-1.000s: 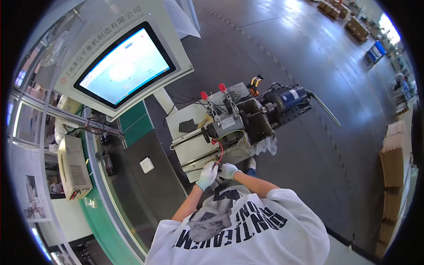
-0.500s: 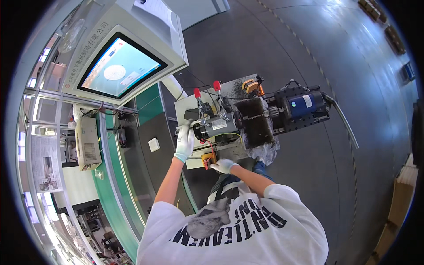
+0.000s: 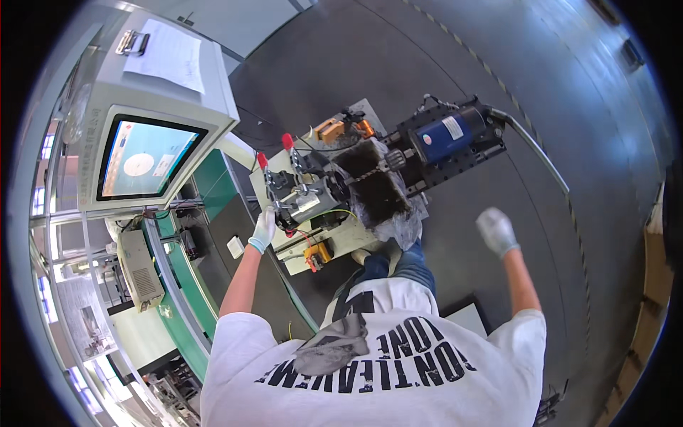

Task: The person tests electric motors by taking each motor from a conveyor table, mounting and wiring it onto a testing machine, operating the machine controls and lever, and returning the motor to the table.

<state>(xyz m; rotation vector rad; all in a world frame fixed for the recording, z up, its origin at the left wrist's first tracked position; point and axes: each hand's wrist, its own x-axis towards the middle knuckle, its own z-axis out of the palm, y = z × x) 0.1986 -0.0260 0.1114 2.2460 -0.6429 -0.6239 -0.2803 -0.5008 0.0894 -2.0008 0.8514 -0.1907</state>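
Left hand [image 3: 263, 228], white glove, is right at the near-left end of the grey cylinder [image 3: 311, 203], touching or just beside it; can't tell, nor whether it's gripping. The cylinder's long axis runs away from that hand, right and slightly up, so left is way nearer. Right hand [image 3: 496, 229] is well apart over the floor, too blurry to call clenched or released. Count, near to far: one cylinder on one worktop [image 3: 346, 238], two red-tipped clamps [image 3: 288, 142], one yellow box [image 3: 318, 252], one dark tray [image 3: 377, 199], one blue motor [image 3: 442, 136] roughly in line.
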